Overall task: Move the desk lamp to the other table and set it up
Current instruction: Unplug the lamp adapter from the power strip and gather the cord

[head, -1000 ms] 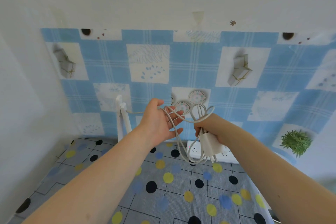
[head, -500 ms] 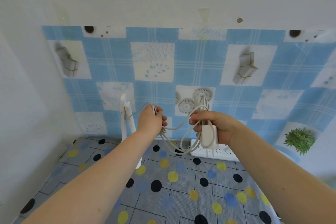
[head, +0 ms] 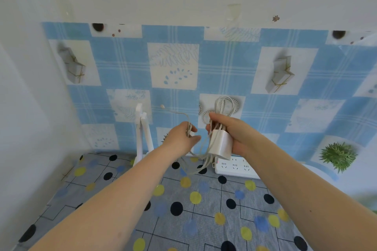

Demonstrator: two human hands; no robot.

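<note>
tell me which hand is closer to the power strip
Right. The right hand holds the adapter and coiled cable just above the power strip. The left hand pinches a strand of cable farther left, nearer the lamp.

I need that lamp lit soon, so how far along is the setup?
Done: the folded lamp stands on the dotted tablecloth by the wall. In hand: the right hand holds the white adapter and coiled cable, while the left hand grips a strand. Left: uncoiling, connecting the free cable end, plugging into the power strip.
</note>
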